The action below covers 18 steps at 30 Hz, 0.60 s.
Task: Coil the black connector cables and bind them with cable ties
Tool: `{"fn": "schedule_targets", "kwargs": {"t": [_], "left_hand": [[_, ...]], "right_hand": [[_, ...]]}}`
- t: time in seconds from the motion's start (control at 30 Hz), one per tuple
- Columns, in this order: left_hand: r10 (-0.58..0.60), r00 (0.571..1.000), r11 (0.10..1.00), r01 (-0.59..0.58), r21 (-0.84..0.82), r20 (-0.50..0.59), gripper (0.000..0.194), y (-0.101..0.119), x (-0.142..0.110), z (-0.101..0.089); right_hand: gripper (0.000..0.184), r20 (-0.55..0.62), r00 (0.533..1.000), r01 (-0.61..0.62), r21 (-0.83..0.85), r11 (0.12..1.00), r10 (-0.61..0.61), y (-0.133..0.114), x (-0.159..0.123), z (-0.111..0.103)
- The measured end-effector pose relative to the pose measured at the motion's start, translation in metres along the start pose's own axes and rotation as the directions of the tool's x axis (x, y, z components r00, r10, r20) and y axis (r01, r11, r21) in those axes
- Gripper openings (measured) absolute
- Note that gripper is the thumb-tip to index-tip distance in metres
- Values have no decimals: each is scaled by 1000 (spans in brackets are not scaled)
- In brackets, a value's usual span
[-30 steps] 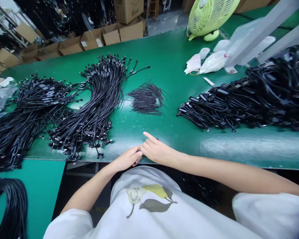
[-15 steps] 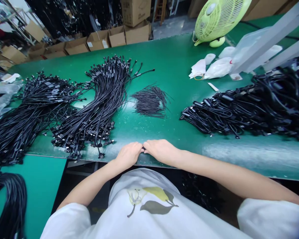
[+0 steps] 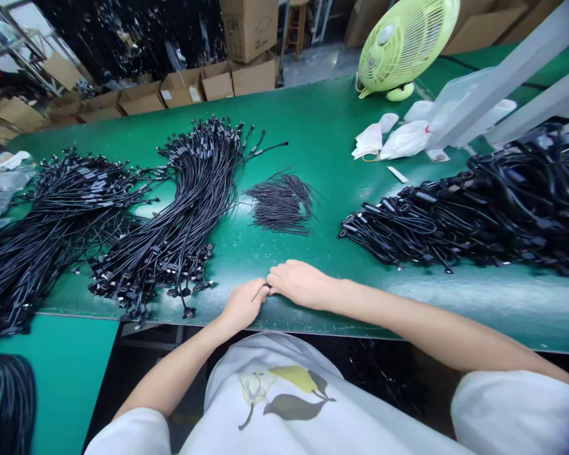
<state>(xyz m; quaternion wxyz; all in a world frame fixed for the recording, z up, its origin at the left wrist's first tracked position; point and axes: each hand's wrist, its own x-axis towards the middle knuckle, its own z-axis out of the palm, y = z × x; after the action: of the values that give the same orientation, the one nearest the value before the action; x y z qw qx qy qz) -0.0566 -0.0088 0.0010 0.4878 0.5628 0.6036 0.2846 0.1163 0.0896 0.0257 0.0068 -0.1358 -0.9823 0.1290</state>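
My left hand and my right hand meet at the near edge of the green table, fingertips touching. Both hands are curled shut, pinching something small and dark between them that I cannot make out. A little pile of thin black ties lies just beyond the hands. To the left is a long bundle of black cables with connectors. A big heap of black cables lies to the right.
Another spread of black cables covers the far left. A yellow-green fan and white plastic bags sit at the back right, beside grey slanted bars. Cardboard boxes line the far edge.
My right index finger, pointing up a second ago, has curled down. Both hands stay pinched together at the table's edge, barely shifting.
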Motion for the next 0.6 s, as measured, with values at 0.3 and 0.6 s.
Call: {"fn": "schedule_targets", "kwargs": {"t": [0.3,0.6], "left_hand": [[-131,982,862,47,-505,-134,44,-19,5,2],[-161,980,671,19,-742,-120,45,-5,-7,1]], "right_hand": [[13,-196,475,-828,230,511,858,143,17,-9],[11,-286,498,-718,392,574,818,85,-5,-7]]}}
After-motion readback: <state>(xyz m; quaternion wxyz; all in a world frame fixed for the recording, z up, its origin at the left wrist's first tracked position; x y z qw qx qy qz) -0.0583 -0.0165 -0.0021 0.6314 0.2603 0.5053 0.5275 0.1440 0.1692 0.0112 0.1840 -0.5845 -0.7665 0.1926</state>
